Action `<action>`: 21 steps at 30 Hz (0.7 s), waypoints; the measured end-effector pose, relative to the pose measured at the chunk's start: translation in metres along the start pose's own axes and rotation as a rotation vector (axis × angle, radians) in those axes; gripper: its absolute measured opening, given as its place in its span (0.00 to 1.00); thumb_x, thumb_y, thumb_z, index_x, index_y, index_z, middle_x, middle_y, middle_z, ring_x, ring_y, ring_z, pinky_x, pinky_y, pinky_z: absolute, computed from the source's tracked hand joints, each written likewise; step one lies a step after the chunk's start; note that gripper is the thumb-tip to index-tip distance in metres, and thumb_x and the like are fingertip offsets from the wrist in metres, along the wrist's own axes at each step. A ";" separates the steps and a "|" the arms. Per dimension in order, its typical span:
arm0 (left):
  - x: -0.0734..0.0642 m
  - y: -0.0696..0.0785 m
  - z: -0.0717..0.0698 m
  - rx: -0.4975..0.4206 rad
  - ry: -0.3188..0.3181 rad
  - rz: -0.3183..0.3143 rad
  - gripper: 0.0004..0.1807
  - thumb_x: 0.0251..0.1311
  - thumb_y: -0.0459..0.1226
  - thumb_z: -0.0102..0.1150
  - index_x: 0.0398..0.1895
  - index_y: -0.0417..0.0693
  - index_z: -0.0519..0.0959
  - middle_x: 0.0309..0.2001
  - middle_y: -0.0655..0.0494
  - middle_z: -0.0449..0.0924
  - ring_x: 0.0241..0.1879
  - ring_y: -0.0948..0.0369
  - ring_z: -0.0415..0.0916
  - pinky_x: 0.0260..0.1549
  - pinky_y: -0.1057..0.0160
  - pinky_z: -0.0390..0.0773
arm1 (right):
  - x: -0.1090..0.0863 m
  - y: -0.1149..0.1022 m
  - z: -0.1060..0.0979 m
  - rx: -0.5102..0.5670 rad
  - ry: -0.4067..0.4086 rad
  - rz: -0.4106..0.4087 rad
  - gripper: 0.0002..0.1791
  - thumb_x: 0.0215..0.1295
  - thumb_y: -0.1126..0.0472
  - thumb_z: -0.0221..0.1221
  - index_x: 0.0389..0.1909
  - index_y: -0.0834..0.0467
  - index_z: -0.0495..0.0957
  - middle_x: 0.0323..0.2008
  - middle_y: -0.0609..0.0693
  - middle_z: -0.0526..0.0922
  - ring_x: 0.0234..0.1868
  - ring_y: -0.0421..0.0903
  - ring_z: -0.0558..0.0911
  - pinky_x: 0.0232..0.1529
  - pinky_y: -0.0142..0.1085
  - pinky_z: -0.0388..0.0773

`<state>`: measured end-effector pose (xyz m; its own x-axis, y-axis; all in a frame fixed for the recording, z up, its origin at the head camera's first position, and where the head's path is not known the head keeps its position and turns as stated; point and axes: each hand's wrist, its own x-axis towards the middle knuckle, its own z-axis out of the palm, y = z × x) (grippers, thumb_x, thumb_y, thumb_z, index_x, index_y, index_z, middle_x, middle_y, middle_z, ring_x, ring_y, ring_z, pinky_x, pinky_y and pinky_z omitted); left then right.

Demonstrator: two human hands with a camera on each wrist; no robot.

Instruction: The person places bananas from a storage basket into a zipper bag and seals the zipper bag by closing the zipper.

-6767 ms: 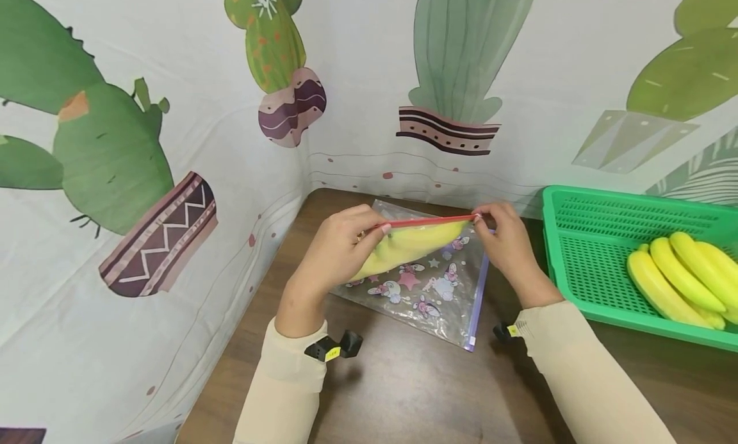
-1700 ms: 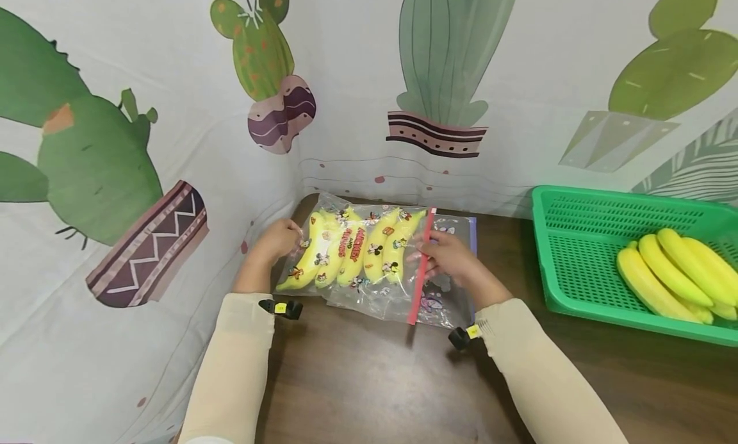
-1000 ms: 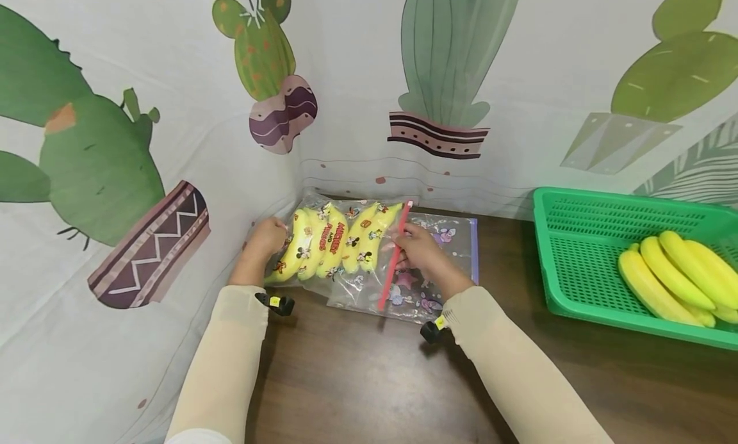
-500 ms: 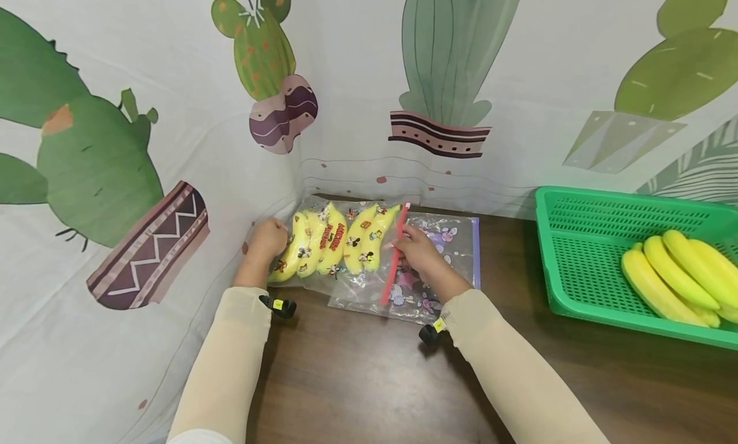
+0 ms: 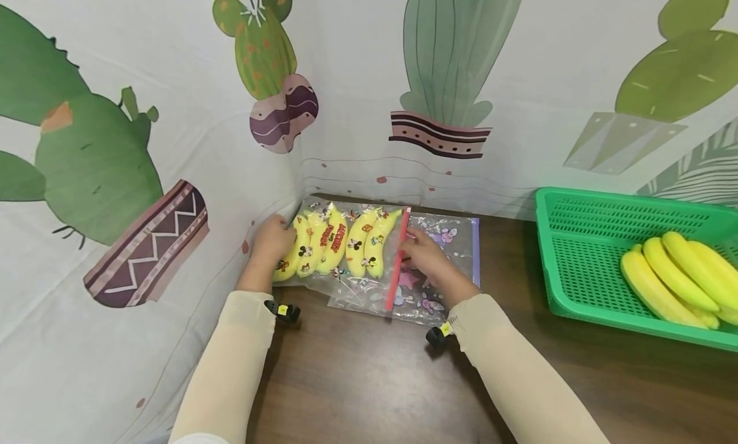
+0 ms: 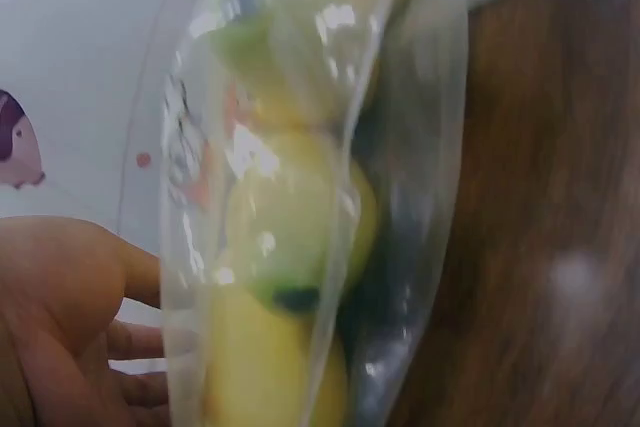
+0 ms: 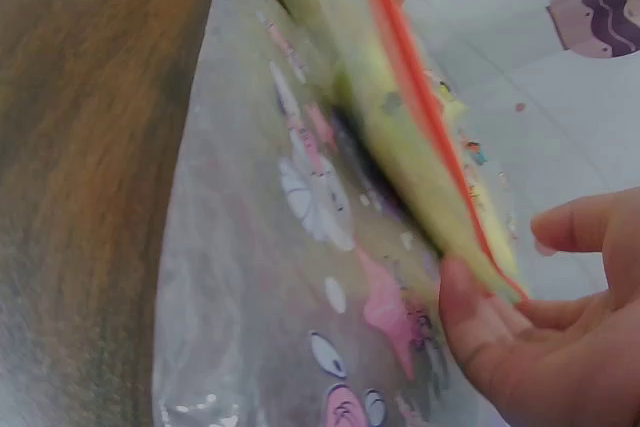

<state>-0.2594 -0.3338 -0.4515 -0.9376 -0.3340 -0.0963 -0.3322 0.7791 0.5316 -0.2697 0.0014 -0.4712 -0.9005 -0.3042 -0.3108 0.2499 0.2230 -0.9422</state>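
Observation:
A clear zip bag [image 5: 369, 290] with a red zip strip [image 5: 398, 261] and printed cartoon figures holds several yellow bananas [image 5: 331, 242] side by side. It lies partly over a second clear zip bag [image 5: 461, 248] with a purple strip. At the filled bag's left end is my left hand [image 5: 272, 242]; its fingers [image 6: 135, 339] reach out behind the plastic in the left wrist view. My right hand [image 5: 426, 255] holds the red-strip edge, thumb [image 7: 462, 292] on the near side and a finger beyond the strip. The fingertips behind the bag are hidden.
A green plastic basket [image 5: 588, 303] with several bananas [image 5: 674, 274] stands to the right on the brown wooden table [image 5: 346, 373]. Cactus-printed white cloth [image 5: 352, 79] hangs behind and at the left, close to my left hand.
Earlier both hands held the red strip with the bag raised; then the bag lay flat and moved left over the purple-strip bag. Since half a second ago, my hands have shifted only slightly right.

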 end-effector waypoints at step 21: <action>-0.047 0.068 0.008 -0.134 0.125 0.201 0.17 0.71 0.43 0.48 0.50 0.42 0.79 0.38 0.46 0.83 0.33 0.52 0.78 0.33 0.57 0.76 | -0.039 -0.003 -0.050 -0.355 0.137 -0.152 0.33 0.75 0.56 0.49 0.76 0.65 0.57 0.72 0.68 0.64 0.73 0.67 0.66 0.70 0.58 0.66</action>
<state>-0.2388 -0.2613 -0.4176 -0.9607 -0.2491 0.1223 -0.1165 0.7619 0.6371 -0.2534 0.0584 -0.4503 -0.9626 -0.2379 -0.1293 -0.0066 0.4979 -0.8672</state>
